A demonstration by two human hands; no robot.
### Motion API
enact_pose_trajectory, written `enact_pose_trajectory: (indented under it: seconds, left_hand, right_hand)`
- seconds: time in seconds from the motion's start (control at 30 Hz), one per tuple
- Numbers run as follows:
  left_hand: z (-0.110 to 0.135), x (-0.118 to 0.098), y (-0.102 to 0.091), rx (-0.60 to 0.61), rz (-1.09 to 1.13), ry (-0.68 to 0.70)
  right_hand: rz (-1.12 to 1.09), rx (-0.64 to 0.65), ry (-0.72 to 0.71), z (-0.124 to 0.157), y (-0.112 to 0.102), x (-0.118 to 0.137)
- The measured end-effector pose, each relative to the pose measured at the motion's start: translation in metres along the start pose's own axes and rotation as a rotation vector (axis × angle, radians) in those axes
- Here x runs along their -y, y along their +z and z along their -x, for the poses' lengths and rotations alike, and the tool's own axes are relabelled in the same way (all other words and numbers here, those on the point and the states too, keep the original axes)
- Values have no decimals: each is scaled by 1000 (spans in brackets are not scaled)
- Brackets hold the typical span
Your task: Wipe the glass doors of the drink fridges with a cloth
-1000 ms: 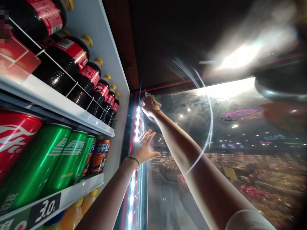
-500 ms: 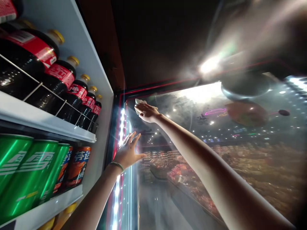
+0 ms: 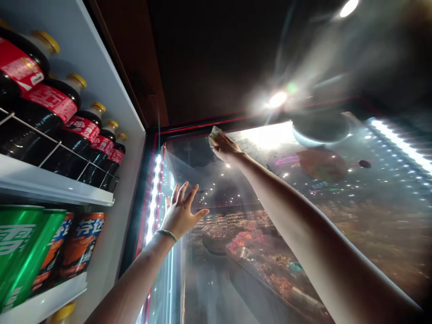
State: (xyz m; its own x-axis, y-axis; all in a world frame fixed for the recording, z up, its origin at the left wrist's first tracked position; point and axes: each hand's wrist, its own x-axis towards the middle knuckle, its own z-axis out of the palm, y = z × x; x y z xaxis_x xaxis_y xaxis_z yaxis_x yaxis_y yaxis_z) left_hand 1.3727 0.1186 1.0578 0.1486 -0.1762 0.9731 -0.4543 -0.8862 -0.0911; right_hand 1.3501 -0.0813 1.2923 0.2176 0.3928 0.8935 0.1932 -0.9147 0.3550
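Observation:
High on the glass door, just under its top frame, my right hand presses a pale, crumpled cloth to the pane. The fingers are bunched over it. Lower and to the left, my left hand has its fingers spread, holding nothing. It is at the glass near the lit left edge; whether the palm touches cannot be made out. A thin band circles that wrist.
To the left, a shelf carries cola bottles behind a wire rail. Green cans and orange-and-blue cans stand below. A light strip runs down the door's left side. Bright lamps shine overhead.
My right hand has slid the cloth rightward along the top of the glass. My left hand stays near the left edge, fingers a little wider. The view has shifted slightly right.

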Motion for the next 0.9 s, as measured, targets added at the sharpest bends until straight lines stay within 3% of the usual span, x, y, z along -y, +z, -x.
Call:
enact_pose_trajectory:
  seconds: [0.1, 0.2, 0.3, 0.4, 0.5, 0.67, 0.83, 0.9]
  left_hand:
    - [-3, -18, 5, 15, 3, 37]
    - [-7, -35, 9, 14, 0, 21]
    - [-11, -47, 12, -24, 9, 2]
    - [-14, -56, 17, -54, 13, 75]
    - [-16, -68, 25, -80, 13, 146]
    - [-19, -83, 33, -140, 14, 111]
    - [-16, -98, 38, -176, 25, 109]
    - [-18, -109, 41, -186, 22, 108]
  right_hand:
    - [-6, -35, 95, -1, -6, -7]
    - [-9, 10, -37, 8, -5, -11]
    - [8, 42, -128, 23, -11, -32]
    - [7, 15, 25, 25, -21, -53]
    - [-2, -8, 103, 19, -19, -48]
    - [31, 56, -193, 36, -14, -44]
    - [57, 38, 30, 38, -34, -61]
    - [54, 29, 25, 36, -34, -57]
